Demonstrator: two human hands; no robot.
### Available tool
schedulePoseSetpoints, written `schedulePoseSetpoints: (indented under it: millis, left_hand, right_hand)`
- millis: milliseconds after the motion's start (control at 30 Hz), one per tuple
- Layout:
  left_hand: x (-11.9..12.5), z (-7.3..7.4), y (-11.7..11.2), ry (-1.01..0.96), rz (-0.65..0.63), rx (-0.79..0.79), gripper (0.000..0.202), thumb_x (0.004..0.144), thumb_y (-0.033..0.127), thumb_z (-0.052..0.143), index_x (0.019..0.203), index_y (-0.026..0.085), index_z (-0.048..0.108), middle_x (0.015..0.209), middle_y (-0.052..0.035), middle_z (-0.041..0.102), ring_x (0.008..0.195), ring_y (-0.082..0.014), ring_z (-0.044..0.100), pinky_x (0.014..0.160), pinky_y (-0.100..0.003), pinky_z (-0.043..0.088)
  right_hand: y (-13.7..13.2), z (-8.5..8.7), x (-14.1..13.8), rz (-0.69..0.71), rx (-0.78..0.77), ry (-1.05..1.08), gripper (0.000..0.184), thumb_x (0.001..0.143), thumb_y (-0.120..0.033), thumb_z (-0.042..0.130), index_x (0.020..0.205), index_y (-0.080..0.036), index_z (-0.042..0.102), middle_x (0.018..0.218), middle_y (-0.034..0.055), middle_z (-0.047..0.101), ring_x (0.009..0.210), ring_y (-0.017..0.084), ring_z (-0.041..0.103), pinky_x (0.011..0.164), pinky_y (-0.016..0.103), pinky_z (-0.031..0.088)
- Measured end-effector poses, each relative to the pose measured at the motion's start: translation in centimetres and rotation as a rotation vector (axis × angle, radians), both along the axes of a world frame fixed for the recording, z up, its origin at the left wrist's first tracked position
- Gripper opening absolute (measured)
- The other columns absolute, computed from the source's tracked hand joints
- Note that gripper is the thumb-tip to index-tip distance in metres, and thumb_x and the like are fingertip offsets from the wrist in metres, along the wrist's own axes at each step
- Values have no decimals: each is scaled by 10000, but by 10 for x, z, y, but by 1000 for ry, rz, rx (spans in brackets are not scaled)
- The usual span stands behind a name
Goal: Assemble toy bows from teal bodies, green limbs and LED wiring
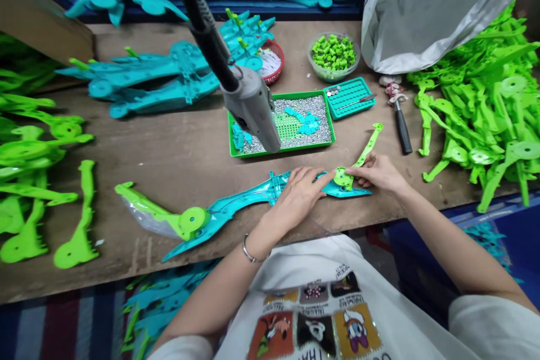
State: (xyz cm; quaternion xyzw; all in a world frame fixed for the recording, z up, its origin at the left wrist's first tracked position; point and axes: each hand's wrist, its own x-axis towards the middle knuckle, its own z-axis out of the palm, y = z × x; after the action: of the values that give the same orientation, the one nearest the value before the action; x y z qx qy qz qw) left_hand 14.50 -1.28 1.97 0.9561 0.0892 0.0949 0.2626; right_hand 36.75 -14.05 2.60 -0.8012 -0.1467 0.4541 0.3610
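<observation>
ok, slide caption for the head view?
Left hand on a teal frame; right hand holds a green lever against it.

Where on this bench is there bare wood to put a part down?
Widest bare wood lies left of the green tray, between the teal stack and the long teal part. A narrower strip runs along the front edge, below it. Lime piles crowd both ends.

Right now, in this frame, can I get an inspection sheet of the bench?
Surface: worn wooden bench, crowded at edges.
Job's things: long teal plastic shell; lime-green plastic lever laid on its right end.
Clutter: green tray of silver screws, clear bowl of green caps, black-handled hammer, lime-green part heaps.
Grippers: left hand flat on shell; right hand pinching lever.
Cables: black hose to hanging grey screwdriver.
Surroundings: grey plastic bag, blue crates.
</observation>
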Motion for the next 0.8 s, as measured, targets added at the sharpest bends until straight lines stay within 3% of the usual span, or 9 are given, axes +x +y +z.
schedulePoseSetpoints:
  millis: [133,267,367,433,467,567,633,700,800]
  left_hand:
    - [-3,0,-2,2,3,-10,486,1013,277,552,1487,234,454,1314,-131,640,1213,-273,583,1055,-473,451]
    - [-2,-4,-4,-16,19,-37,526,1003,270,571,1505,214,424,1347,-136,638,1241,-283,589,1103,-516,439]
    - [-4,-3,-1,-53,28,-92,614,987,315,609,1543,212,370,1424,-153,599,1316,-302,564,1132,-545,435]
    - [-11,3,3,-110,34,-154,660,975,372,630,1558,225,357,1503,-160,539,1407,-307,501,1173,-552,409]
    - [-16,8,6,-144,51,-186,647,980,385,622,1555,228,369,1529,-158,517,1436,-301,475,1191,-544,398]
    - [-41,20,15,-224,220,-271,473,1032,336,530,1489,230,472,1474,-128,582,1384,-255,541,1167,-474,448]
    - [-61,24,17,-273,397,-324,391,1047,301,492,1429,226,531,1354,-106,669,1258,-224,641,1100,-424,511]
    - [-79,23,14,-316,542,-378,360,1046,292,492,1394,215,548,1241,-98,718,1147,-207,698,1033,-388,554]
    - [-96,17,5,-317,611,-375,354,1038,269,497,1385,211,532,1185,-103,725,1090,-200,713,981,-372,574]
  right_hand:
    - [-10,-2,3,153,-115,-92,523,672,-636,830,762,-195,563,571,17,670,433,121,562,394,235,426]
    - [-16,0,5,312,-180,-366,603,720,-774,700,628,-191,574,507,18,624,482,135,557,499,259,405]
    - [-23,17,-4,328,-106,-576,603,816,-761,611,638,-185,591,544,23,637,540,142,567,555,267,374]
    - [-33,34,-18,378,-17,-559,575,911,-705,522,702,-181,630,590,27,666,552,139,574,570,266,370]
    - [-40,42,-28,477,11,-478,560,950,-666,483,722,-180,646,614,31,683,560,139,587,581,265,378]
    - [-65,50,-61,983,-55,-185,493,1008,-522,436,746,-185,683,725,69,744,657,172,677,647,271,424]
    - [-81,34,-85,1157,-223,-202,409,1011,-427,430,885,-164,718,848,132,772,787,238,734,707,303,457]
    - [-92,4,-105,1126,-365,-306,399,1008,-378,426,1131,-100,684,1036,218,762,957,309,744,811,361,489]
    - [-99,-47,-127,990,-345,-247,498,1020,-467,405,1195,-82,668,1236,262,704,1189,350,675,966,402,479]
